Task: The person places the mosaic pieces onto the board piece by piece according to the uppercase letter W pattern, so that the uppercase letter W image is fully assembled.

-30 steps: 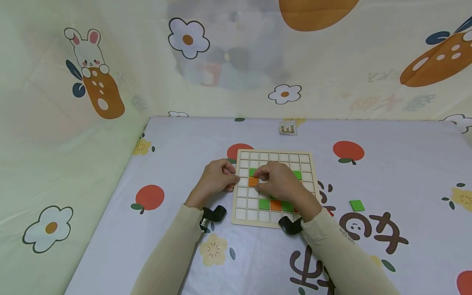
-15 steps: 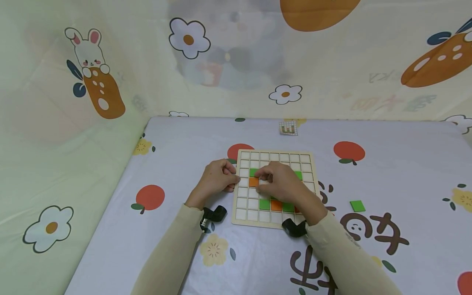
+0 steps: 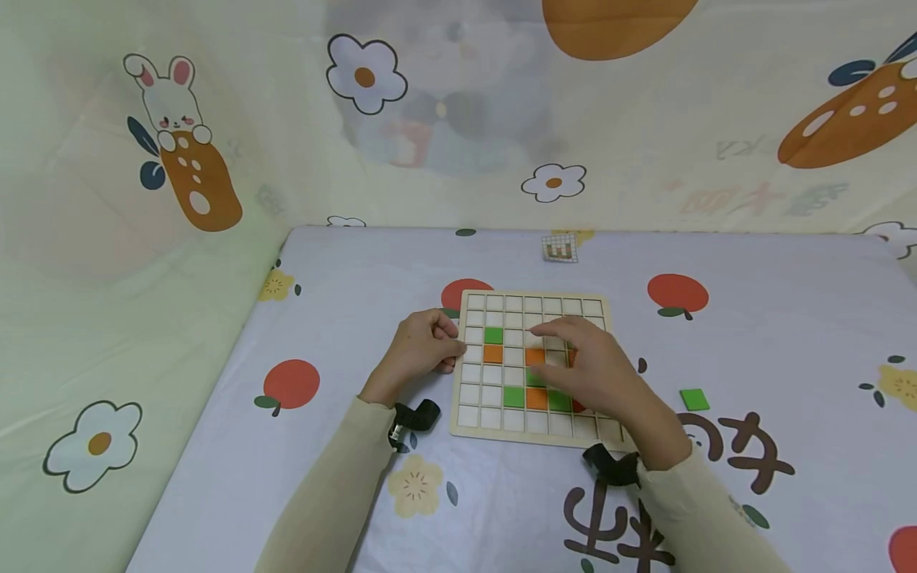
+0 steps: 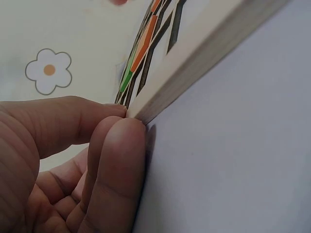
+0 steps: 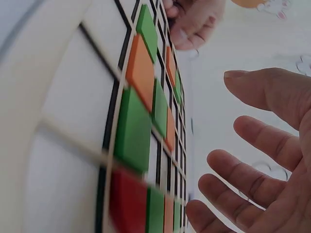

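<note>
A square wooden grid board (image 3: 490,415) lies on the table. Its cells hold several green, orange and red tiles, among them a green tile (image 3: 493,335) above an orange tile (image 3: 493,354). My left hand (image 3: 419,348) pinches the board's left edge, the thumb on top and a finger against the side, as the left wrist view shows close up. Over the board's right half hovers my right hand (image 3: 600,368), fingers spread and holding nothing. It hides some tiles in the head view. A red tile (image 5: 127,199) shows at the near end in the right wrist view.
One loose green tile (image 3: 693,399) lies on the tablecloth to the right of the board. Beyond the board is a small card (image 3: 559,248) printed with a grid pattern. Cloth walls (image 3: 458,119) with cartoon prints close off the back and left.
My right hand has moved rightward and its fingers have spread, uncovering cells and an orange tile in the board's middle. The left hand stays at the board's edge.
</note>
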Available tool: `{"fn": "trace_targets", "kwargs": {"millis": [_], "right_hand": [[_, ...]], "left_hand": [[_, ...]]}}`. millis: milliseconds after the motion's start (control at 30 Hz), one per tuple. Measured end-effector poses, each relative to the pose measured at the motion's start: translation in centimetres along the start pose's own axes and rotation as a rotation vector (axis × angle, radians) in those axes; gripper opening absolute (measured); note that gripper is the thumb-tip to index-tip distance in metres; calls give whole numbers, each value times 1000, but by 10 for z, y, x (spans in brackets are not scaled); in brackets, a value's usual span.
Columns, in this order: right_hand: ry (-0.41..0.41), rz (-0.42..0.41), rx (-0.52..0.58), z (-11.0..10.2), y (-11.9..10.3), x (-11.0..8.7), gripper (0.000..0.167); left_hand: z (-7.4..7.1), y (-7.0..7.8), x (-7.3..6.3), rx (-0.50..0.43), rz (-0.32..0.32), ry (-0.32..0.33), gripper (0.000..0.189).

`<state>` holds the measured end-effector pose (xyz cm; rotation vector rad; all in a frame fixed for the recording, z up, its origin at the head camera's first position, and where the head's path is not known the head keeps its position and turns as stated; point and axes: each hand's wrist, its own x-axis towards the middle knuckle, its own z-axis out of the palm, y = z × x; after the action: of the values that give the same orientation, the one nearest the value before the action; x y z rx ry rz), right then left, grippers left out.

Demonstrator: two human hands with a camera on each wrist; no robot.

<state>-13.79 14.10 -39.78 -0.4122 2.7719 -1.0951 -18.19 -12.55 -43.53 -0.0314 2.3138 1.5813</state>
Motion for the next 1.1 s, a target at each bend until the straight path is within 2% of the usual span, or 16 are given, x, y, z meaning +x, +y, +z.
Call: {"fn": "trace_targets", "kwargs": {"millis": [333,633,900,1100], "right_hand": [[103,76,-47,-27,29,-40,56],[217,165,-126,-43,69,-70,56],[215,288,-133,-59,95,-89,49],[194,331,-165,-66,107,-94,47]], "left_hand": [[1,0,1,-3,-10,2,19],[1,1,1,-13,-14,6,20],[0,0,1,-19,-13,1,19],[0,0,1,-24,-17,-1,19]]}}
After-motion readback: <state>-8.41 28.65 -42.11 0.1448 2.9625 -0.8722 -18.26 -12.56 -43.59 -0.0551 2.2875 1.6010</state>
